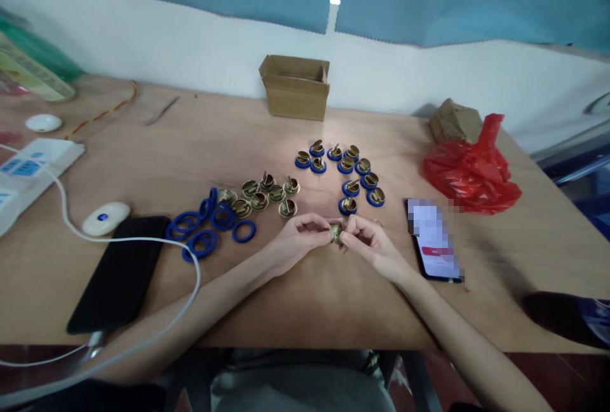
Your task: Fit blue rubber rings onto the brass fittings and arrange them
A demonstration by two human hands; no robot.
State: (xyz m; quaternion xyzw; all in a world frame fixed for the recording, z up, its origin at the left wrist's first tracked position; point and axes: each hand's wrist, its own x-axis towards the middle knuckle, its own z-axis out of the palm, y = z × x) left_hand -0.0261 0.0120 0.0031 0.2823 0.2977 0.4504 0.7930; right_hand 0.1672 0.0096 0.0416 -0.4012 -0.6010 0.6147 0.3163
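Note:
A small round brass fitting (337, 233) is pinched between my two hands above the table's front part. My left hand (305, 237) has its thumb and fingers closed on one side of it. On the other side, my right hand (372, 243) grips it with curled fingers. To the left lie several loose brass fittings (258, 201) with upright tabs. Beside those sits a pile of blue rings (200, 243), with one ring (244, 231) apart. Beyond my right hand stand several brass fittings seated in blue rings (351, 188).
A cardboard box (298, 97) stands against the wall. To the right are a lit phone (434, 240), a red plastic bag (471, 173) and a brown package (455, 121). At left lie a dark phone (119, 275), a white cable (195, 272) and a power strip (38, 170).

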